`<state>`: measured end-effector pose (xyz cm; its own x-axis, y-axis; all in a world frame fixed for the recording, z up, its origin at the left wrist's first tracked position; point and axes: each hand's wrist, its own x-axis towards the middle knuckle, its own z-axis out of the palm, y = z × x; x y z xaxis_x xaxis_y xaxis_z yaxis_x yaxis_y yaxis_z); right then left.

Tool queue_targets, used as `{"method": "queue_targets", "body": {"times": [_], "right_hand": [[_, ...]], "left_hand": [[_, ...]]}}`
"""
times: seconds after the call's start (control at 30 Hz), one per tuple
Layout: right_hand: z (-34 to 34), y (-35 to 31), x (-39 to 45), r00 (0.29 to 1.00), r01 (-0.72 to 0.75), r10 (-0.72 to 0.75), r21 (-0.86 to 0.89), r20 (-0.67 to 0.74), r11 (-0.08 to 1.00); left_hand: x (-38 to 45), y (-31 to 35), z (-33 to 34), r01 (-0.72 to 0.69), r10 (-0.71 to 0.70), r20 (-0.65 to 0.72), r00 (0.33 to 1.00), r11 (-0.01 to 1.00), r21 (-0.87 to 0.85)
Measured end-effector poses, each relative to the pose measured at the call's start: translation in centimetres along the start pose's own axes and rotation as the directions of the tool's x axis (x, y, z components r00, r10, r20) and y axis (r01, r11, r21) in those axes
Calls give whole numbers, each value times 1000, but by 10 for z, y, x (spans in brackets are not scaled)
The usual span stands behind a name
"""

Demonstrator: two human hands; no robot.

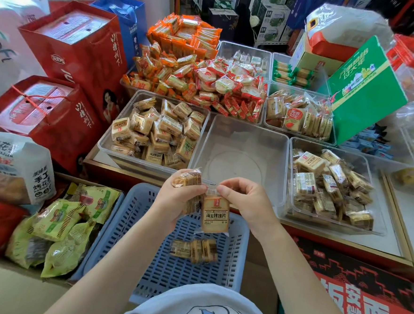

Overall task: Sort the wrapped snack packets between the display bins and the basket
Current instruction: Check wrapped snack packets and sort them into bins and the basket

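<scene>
Landmark: basket [146, 245], blue, slatted, directly below you.

1. Loose packets [194, 250]: a small cluster lying on the basket floor, right of its centre. Probably already sorted out of the bins.

2. Your left hand [176, 198]: above the basket's far half, fingers curled round a stack [187, 178] of tan packets, with more of the stack running down inside the palm. How many you hold cannot be counted; your fingers cover them.

3. Your right hand [243, 201]: beside the left, over the basket's far right corner, thumb and forefinger pinching the top seal of one packet [215, 217]. It hangs label-forward over the basket, likely so you can read it before choosing a side.

4. Empty bin [240, 156]: clear, just beyond the basket's far rim, nothing in it. A likely destination for what you hold.

5. Left bin [104, 144]: beyond the basket, left of the empty bin, full of matching tan packets.

6. Right bin [377, 230]: beyond the basket to the right, part-filled with similar packets.

7. Far bins, well beyond the basket: orange packets [183, 64] heaped high, red-and-white rounds [230, 87] beside them.
</scene>
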<state>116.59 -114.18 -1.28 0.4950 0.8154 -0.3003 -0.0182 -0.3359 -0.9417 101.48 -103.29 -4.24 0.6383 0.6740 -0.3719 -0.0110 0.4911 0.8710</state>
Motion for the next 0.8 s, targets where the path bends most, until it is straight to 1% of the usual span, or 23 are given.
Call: {"method": "queue_targets", "body": {"times": [0.1, 0.23, 0.3, 0.37, 0.47, 0.57, 0.63, 0.73, 0.8], "right_hand": [[-5, 4, 1, 999, -33, 33, 11, 38, 999], [-2, 3, 0, 1000, -16, 16, 31, -16, 999], [0, 3, 0, 999, -8, 9, 39, -38, 999], [0, 3, 1, 997, -2, 6, 47, -78, 999], [1, 2, 2, 985, -1, 15, 84, -172, 997], [6, -1, 4, 970, 0, 46, 189, -238, 982], [11, -2, 4, 952, 12, 55, 216, -300, 976], [16, -1, 3, 924, 41, 10, 125, -382, 991], [16, -1, 2, 932, 55, -34, 46, -362, 997]], "left_hand": [[1, -3, -4, 6, -6, -1, 1000, 999, -39], [0, -4, -1, 20, -15, 65, 998, 997, -73], [-1, -3, -1, 37, -31, 77, 997, 996, -81], [-1, -2, -2, 58, -52, 95, 994, 997, -57], [-4, -4, 0, 128, -126, 175, 976, 992, 2], [-9, -6, 7, 208, -214, 268, 939, 977, 51], [-12, -7, 12, 232, -232, 299, 926, 972, 36], [-14, -7, 17, 209, -206, 246, 947, 978, 15], [-14, -7, 17, 185, -185, 165, 969, 983, 11]]}}
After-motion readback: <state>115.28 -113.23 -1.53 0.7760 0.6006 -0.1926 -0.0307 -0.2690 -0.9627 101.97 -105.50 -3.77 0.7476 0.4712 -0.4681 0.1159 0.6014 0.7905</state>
